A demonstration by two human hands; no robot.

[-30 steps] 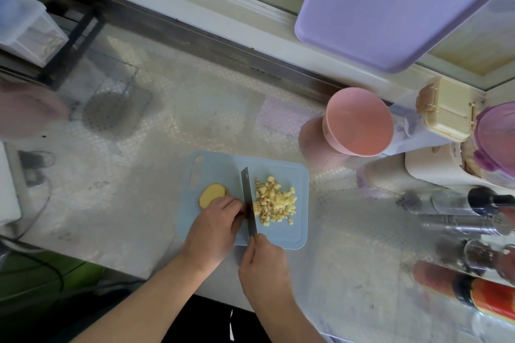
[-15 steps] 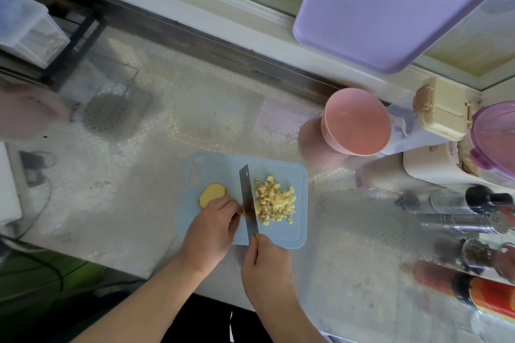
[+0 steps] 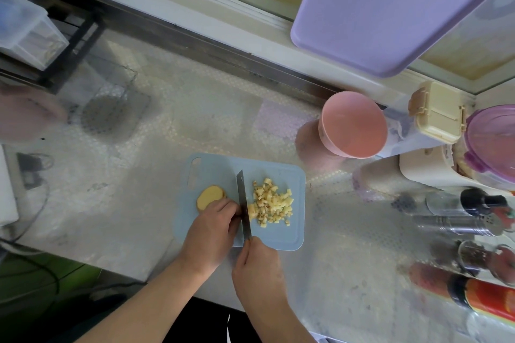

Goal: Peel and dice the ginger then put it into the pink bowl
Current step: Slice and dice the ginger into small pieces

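A light blue cutting board (image 3: 278, 170) lies on the counter. On its right half sits a pile of diced ginger (image 3: 271, 205). A round yellow ginger slice (image 3: 209, 195) lies on its left half. My right hand (image 3: 257, 264) grips the handle of a knife (image 3: 243, 203), whose blade stands edge-down between the slice and the dice. My left hand (image 3: 213, 231) has its fingers curled down on a ginger piece right against the blade; that piece is mostly hidden. The pink bowl (image 3: 352, 125) stands empty, beyond the board to the right.
A lilac board (image 3: 390, 8) leans over the back right. A cream-lidded box (image 3: 437, 113), a purple-lidded container (image 3: 493, 136) and several bottles and shakers (image 3: 468, 217) crowd the right side. A black rack (image 3: 67, 44) with clear boxes stands at the back left.
The knife has rocked slightly at the same spot beside my left fingers. Both hands stay in place; the diced pile and the slice have not moved.
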